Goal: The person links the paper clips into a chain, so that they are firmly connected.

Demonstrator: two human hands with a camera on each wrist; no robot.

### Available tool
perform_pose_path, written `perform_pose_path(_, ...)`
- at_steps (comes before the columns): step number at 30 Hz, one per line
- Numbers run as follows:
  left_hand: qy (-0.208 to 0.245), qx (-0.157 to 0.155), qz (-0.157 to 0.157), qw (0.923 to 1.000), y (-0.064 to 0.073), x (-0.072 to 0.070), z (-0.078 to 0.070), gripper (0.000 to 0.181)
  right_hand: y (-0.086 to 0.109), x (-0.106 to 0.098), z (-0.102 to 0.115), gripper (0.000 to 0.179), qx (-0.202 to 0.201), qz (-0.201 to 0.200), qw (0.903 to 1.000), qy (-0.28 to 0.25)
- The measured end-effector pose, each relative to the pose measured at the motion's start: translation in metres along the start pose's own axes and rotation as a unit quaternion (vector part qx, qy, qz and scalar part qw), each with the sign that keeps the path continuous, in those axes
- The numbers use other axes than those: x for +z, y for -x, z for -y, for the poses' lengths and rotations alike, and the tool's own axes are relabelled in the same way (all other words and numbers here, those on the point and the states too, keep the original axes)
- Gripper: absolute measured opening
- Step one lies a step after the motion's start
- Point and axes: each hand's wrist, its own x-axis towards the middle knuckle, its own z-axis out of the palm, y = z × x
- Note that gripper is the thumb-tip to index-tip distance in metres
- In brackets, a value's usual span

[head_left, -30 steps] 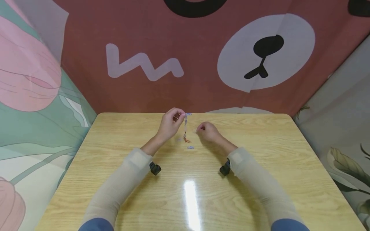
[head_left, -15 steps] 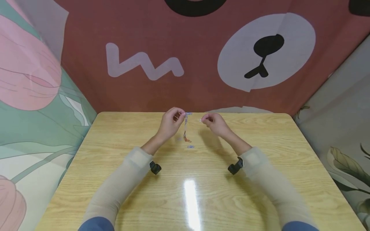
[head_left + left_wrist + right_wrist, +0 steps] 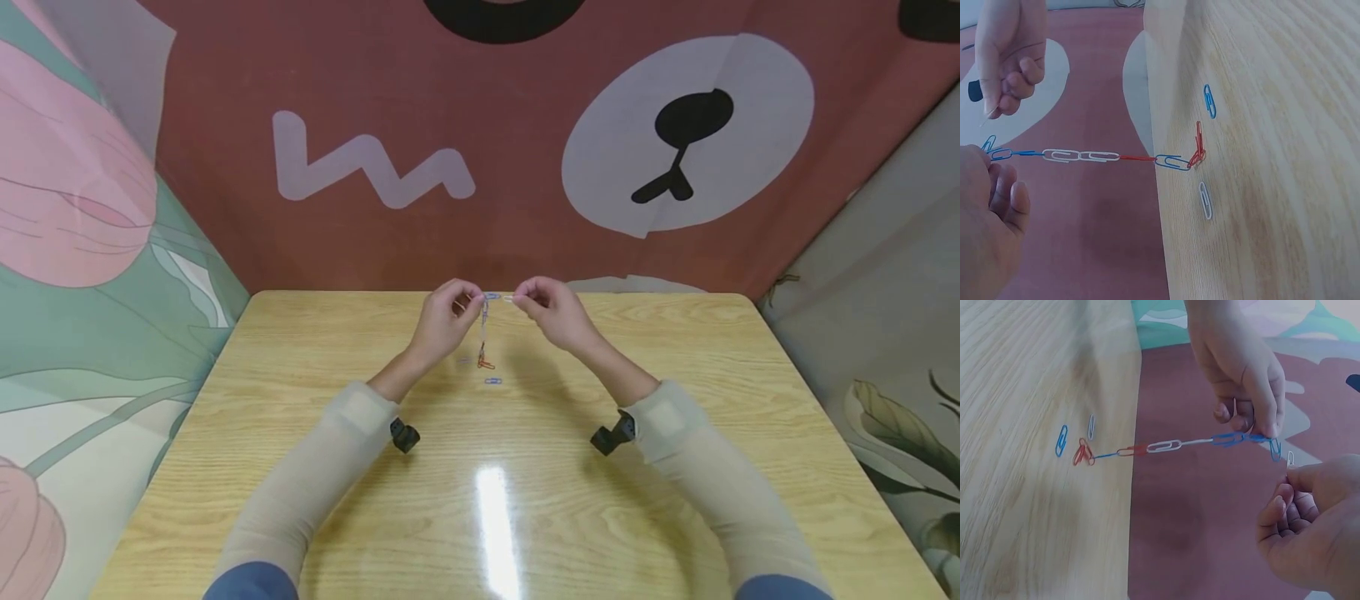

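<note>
Near the table's far edge, my left hand (image 3: 442, 318) pinches the top of a hanging paper clip chain (image 3: 1062, 155) of blue, white and red links. Its top blue paper clip (image 3: 1275, 450) sticks out from those fingertips toward the right. At the bottom, red paper clips (image 3: 1196, 157) of the chain lie folded at the table. My right hand (image 3: 558, 315) pinches a white paper clip (image 3: 1290, 457) between thumb and forefinger, its end close beside the top blue clip. The fingertips hide part of the white clip.
On the wooden table (image 3: 375, 517) lie a loose blue paper clip (image 3: 492, 381) and a loose white paper clip (image 3: 1205, 200), either side of the chain's lower end. A reddish printed cloth (image 3: 375, 250) stands behind the table's far edge.
My right hand has risen from near the table with the white paper clip and moved in toward the chain's top. The left hand has stayed nearly still, holding the chain.
</note>
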Motion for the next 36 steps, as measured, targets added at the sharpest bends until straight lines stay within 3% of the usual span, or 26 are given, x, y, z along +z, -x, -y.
perform_pose_path(15,0.001,0.01,0.011,0.9999,-0.001,0.001,-0.003,0.007,-0.005,0.006,0.012,0.012,-0.03,-0.016,0.999,0.029)
perform_pose_path(28,-0.005,0.017,0.011,0.9998,0.001,0.003,-0.004,0.006,-0.003,0.007,0.014,0.011,-0.006,-0.024,0.9988,0.043)
perform_pose_path(36,0.003,0.026,0.009,0.9996,-0.001,0.003,-0.005,0.007,-0.004,0.006,0.015,0.01,-0.015,-0.026,0.9987,0.041)
